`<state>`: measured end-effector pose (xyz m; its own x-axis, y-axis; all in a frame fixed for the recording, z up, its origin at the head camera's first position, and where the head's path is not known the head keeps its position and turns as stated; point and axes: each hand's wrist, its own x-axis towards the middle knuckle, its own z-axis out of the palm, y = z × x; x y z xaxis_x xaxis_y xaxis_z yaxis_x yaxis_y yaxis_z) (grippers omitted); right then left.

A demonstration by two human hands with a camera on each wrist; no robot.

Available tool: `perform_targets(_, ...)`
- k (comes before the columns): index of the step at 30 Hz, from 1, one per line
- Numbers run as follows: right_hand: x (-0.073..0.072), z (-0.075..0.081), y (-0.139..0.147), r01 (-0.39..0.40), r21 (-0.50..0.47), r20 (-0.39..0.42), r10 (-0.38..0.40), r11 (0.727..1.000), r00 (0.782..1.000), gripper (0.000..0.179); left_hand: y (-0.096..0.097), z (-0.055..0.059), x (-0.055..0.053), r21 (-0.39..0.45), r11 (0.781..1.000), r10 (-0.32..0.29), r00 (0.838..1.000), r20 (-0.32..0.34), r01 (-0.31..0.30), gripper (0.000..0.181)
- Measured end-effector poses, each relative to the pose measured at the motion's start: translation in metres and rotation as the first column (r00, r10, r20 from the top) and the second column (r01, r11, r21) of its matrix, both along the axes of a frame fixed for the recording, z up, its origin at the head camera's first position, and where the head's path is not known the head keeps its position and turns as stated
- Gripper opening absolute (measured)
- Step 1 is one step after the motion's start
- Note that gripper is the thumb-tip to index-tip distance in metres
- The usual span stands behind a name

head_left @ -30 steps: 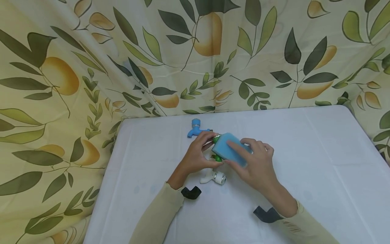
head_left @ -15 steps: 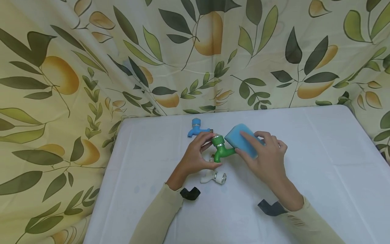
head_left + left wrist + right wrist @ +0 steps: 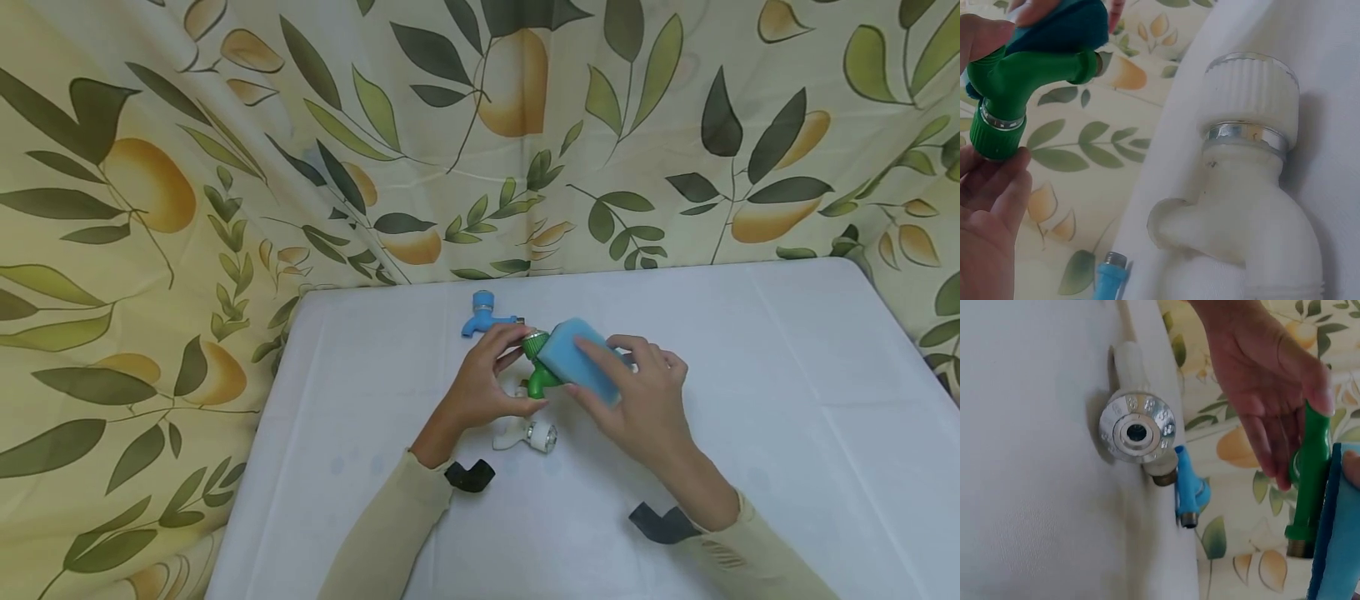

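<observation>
Thumb and fingers of the left hand (image 3: 482, 385) stand well apart, clamped on the green tap (image 3: 1025, 78), thumb at the spout, fingertips at the knob. Across from it, the right hand (image 3: 651, 400) grips a blue sponge (image 3: 572, 367), index finger laid along its upper face, and the sponge rests against the tap. That tap is held up over the white table (image 3: 375, 375), glossy, with a ribbed knob, a silvery collar and a threaded metal end. I see 2 more taps lying there: a white tap (image 3: 1247, 194) nearer, a blue tap (image 3: 480, 322) farther off.
</observation>
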<state>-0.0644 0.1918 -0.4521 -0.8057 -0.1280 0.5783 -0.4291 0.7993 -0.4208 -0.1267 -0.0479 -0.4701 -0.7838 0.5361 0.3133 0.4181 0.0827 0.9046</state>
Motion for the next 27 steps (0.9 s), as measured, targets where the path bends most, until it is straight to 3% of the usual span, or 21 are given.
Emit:
perform_targets(7, -0.003, -0.006, 0.015, 0.082, -0.053, 0.02, -0.081, 0.995, 0.997, 0.063, -0.002, 0.0, 0.0, 0.013, 1.0, 0.007, 0.999, 0.031, -0.008, 0.087)
perform_targets(12, -0.002, -0.004, 0.016, 0.082, -0.082, 0.011, -0.081, 0.993, 0.997, 0.066, -0.001, -0.002, 0.0, 0.002, 0.999, 0.032, 0.985, 0.168, -0.033, 0.078)
perform_targets(15, 0.0, -0.001, 0.013, 0.072, -0.09, 0.009, -0.072, 0.993, 0.997, 0.067, 0.0, -0.002, 0.001, 0.003, 0.998, 0.054, 0.956, 0.288, -0.057, 0.071)
perform_targets(19, 0.002, 0.003, 0.008, 0.049, -0.076, 0.009, -0.048, 0.996, 0.999, 0.064, 0.002, -0.001, 0.003, 0.002, 0.996, 0.078, 0.895, 0.439, -0.088, 0.067)
perform_targets(22, 0.003, 0.004, 0.004, 0.039, -0.054, 0.005, -0.038, 0.998, 0.999, 0.06, 0.005, 0.0, 0.004, -0.031, 0.993, 0.114, 0.855, 0.505, -0.113, 0.065)
perform_targets(27, 0.005, 0.005, -0.004, 0.034, -0.013, -0.029, -0.034, 0.999, 0.999, 0.067, 0.008, -0.001, 0.006, -0.06, 0.987, 0.155, 0.832, 0.533, -0.146, 0.064)
